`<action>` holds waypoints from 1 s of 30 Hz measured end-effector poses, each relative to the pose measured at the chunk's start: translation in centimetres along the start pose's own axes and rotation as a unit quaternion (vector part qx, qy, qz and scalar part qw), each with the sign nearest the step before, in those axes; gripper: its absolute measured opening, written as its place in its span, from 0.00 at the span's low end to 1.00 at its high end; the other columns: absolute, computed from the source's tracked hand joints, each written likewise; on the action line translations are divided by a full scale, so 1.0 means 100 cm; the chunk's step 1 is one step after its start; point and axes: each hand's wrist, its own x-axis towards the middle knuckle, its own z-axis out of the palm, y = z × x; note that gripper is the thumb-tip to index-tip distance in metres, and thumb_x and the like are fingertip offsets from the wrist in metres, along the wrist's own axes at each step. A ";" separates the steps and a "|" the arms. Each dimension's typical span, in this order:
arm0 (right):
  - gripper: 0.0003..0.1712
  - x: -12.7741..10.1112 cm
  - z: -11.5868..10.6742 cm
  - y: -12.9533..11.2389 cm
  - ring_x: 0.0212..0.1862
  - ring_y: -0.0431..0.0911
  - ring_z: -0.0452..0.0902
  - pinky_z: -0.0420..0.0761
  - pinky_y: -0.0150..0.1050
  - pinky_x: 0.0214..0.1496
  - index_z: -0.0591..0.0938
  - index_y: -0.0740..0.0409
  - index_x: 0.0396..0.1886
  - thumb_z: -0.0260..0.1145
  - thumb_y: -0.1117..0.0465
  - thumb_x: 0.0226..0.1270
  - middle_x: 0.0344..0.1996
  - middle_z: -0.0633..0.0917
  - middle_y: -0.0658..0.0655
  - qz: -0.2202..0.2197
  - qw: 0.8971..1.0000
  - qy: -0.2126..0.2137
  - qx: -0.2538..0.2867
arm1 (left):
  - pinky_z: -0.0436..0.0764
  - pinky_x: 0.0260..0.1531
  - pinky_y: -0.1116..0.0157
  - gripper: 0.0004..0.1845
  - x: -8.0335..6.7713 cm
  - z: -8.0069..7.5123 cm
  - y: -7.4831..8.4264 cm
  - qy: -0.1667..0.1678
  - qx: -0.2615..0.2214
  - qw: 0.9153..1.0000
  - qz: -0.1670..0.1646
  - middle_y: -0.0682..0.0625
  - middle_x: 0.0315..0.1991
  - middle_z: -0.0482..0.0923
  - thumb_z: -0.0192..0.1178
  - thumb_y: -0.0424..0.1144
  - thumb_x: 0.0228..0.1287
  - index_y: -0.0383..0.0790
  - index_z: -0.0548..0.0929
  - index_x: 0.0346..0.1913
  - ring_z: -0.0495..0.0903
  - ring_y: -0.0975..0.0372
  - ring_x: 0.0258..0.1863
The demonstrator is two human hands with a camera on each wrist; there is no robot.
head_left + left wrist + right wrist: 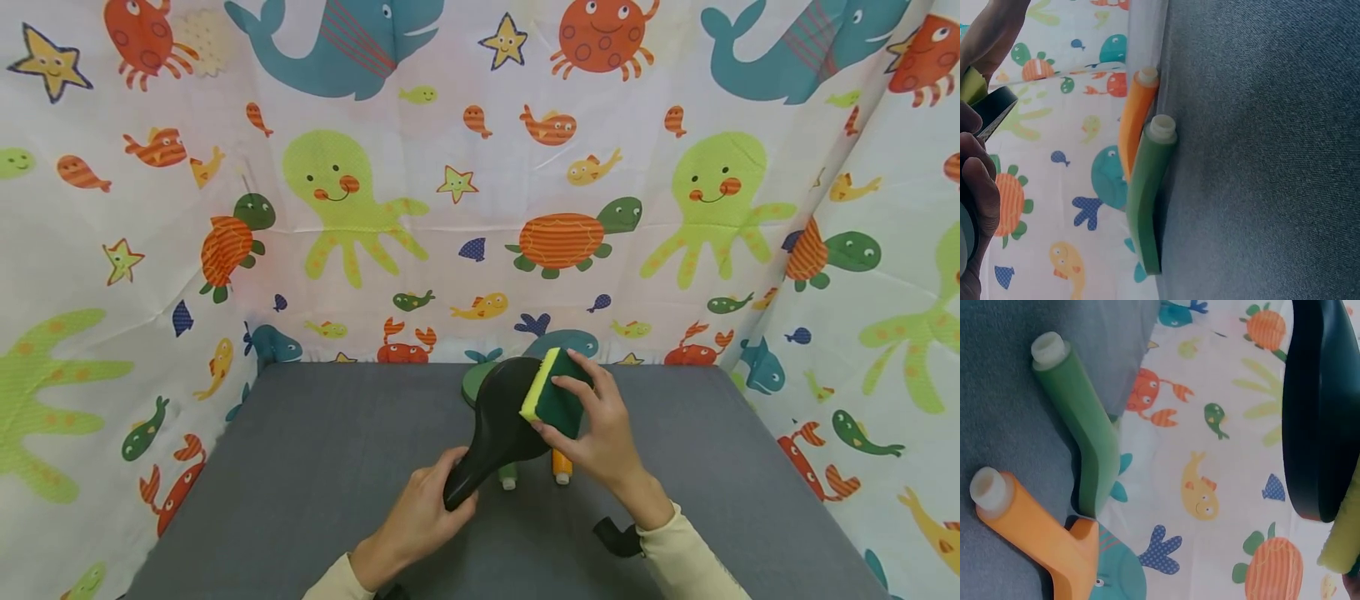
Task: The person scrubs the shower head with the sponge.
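A black pan-like utensil point(501, 417) with a round head and a tapered handle is held up over the grey table point(315, 467). My left hand point(420, 517) grips the end of its handle. My right hand point(600, 425) pinches a green and yellow sponge point(553, 398) and holds it against the round head. In the right wrist view the black head point(1319, 412) stands edge-on, with the sponge's yellow side point(1344, 540) just beside it. The left wrist view shows my curled fingers point(979, 187) and a bit of the black utensil point(994, 109).
Two similar utensils lie on the table under the black one, a green one point(508, 477) point(1147, 194) point(1082, 419) and an orange one point(561, 473) point(1135, 112) point(1035, 531), their handles towards me. A sea-animal curtain point(450, 208) closes off the back and both sides.
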 end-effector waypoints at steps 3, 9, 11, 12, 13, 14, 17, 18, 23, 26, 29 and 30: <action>0.36 0.002 -0.002 0.002 0.66 0.57 0.66 0.84 0.56 0.47 0.80 0.52 0.56 0.80 0.53 0.43 0.70 0.68 0.59 0.016 1.000 -0.006 -0.002 | 0.65 0.18 0.82 0.26 -0.001 -0.001 0.001 -0.009 0.004 1.000 -0.005 0.59 0.27 0.78 0.69 0.31 0.54 0.40 0.74 0.57 0.66 0.77 0.18; 0.36 0.004 -0.004 -0.002 0.67 0.58 0.65 0.83 0.58 0.48 0.80 0.51 0.56 0.80 0.53 0.42 0.71 0.68 0.60 0.007 1.000 -0.017 -0.018 | 0.66 0.17 0.79 0.25 0.000 -0.003 0.004 -0.032 -0.016 0.999 -0.036 0.59 0.27 0.78 0.67 0.32 0.57 0.40 0.74 0.58 0.66 0.77 0.16; 0.35 0.005 -0.003 -0.004 0.67 0.58 0.65 0.83 0.58 0.49 0.80 0.50 0.56 0.79 0.50 0.45 0.71 0.68 0.59 0.000 1.000 -0.020 -0.021 | 0.68 0.17 0.77 0.25 0.001 -0.003 0.005 -0.039 -0.024 0.998 -0.048 0.58 0.28 0.78 0.67 0.32 0.58 0.40 0.74 0.59 0.66 0.76 0.16; 0.34 0.005 -0.003 -0.005 0.67 0.58 0.65 0.83 0.58 0.49 0.80 0.50 0.56 0.78 0.47 0.48 0.71 0.68 0.59 -0.005 0.999 -0.022 -0.024 | 0.69 0.17 0.77 0.25 0.002 -0.003 0.005 -0.040 -0.027 0.997 -0.053 0.58 0.29 0.79 0.66 0.33 0.58 0.41 0.74 0.59 0.67 0.76 0.17; 0.33 0.005 -0.003 -0.006 0.67 0.58 0.65 0.83 0.59 0.50 0.80 0.50 0.56 0.76 0.44 0.51 0.71 0.68 0.60 -0.011 0.999 -0.022 -0.025 | 0.69 0.18 0.76 0.25 0.002 -0.003 0.006 -0.040 -0.026 0.997 -0.055 0.58 0.30 0.80 0.66 0.33 0.58 0.41 0.74 0.59 0.68 0.76 0.17; 0.32 0.005 -0.002 -0.007 0.67 0.58 0.65 0.83 0.59 0.50 0.80 0.50 0.56 0.73 0.40 0.54 0.71 0.68 0.60 -0.018 0.999 -0.022 -0.026 | 0.70 0.18 0.76 0.25 0.003 -0.003 0.006 -0.040 -0.026 0.997 -0.056 0.58 0.30 0.80 0.66 0.33 0.58 0.41 0.74 0.59 0.69 0.75 0.18; 0.34 0.004 0.001 -0.011 0.66 0.58 0.66 0.82 0.60 0.51 0.81 0.50 0.55 0.64 0.32 0.60 0.69 0.69 0.62 -0.045 0.998 -0.016 -0.034 | 0.70 0.18 0.76 0.25 0.005 -0.002 0.006 -0.040 -0.026 0.997 -0.057 0.57 0.30 0.81 0.66 0.34 0.59 0.41 0.73 0.59 0.69 0.75 0.18; 0.34 0.004 0.002 -0.013 0.66 0.59 0.66 0.81 0.61 0.51 0.81 0.50 0.55 0.61 0.30 0.60 0.68 0.70 0.62 -0.055 0.998 -0.013 -0.038 | 0.70 0.18 0.76 0.25 0.006 -0.002 0.006 -0.041 -0.025 0.997 -0.056 0.57 0.30 0.80 0.66 0.34 0.59 0.41 0.73 0.59 0.69 0.76 0.17; 0.32 0.003 0.007 -0.019 0.65 0.60 0.68 0.77 0.63 0.55 0.83 0.49 0.52 0.62 0.31 0.61 0.66 0.73 0.64 -0.095 0.994 -0.007 -0.047 | 0.70 0.18 0.77 0.24 0.008 0.000 0.006 -0.044 -0.023 0.997 -0.052 0.56 0.29 0.81 0.66 0.34 0.60 0.40 0.73 0.60 0.69 0.76 0.17; 0.32 0.003 0.007 -0.021 0.65 0.60 0.68 0.76 0.63 0.56 0.83 0.49 0.52 0.62 0.32 0.61 0.65 0.73 0.64 -0.102 0.994 -0.006 -0.044 | 0.71 0.19 0.77 0.25 0.009 0.000 0.006 -0.042 -0.020 0.998 -0.046 0.56 0.30 0.81 0.66 0.34 0.59 0.39 0.73 0.59 0.70 0.76 0.18; 0.32 0.004 0.006 -0.021 0.66 0.59 0.68 0.77 0.62 0.55 0.83 0.49 0.52 0.63 0.31 0.60 0.66 0.73 0.64 -0.099 0.994 -0.009 -0.038 | 0.70 0.19 0.78 0.24 0.008 0.000 0.006 -0.043 -0.020 0.998 -0.046 0.56 0.29 0.81 0.66 0.34 0.59 0.40 0.73 0.59 0.69 0.76 0.18; 0.32 0.004 0.005 -0.020 0.66 0.59 0.68 0.77 0.62 0.55 0.83 0.49 0.52 0.63 0.31 0.60 0.66 0.73 0.64 -0.097 0.995 -0.012 -0.037 | 0.70 0.18 0.78 0.24 0.008 0.000 0.006 -0.043 -0.020 0.998 -0.047 0.57 0.29 0.80 0.66 0.34 0.59 0.40 0.74 0.59 0.69 0.76 0.18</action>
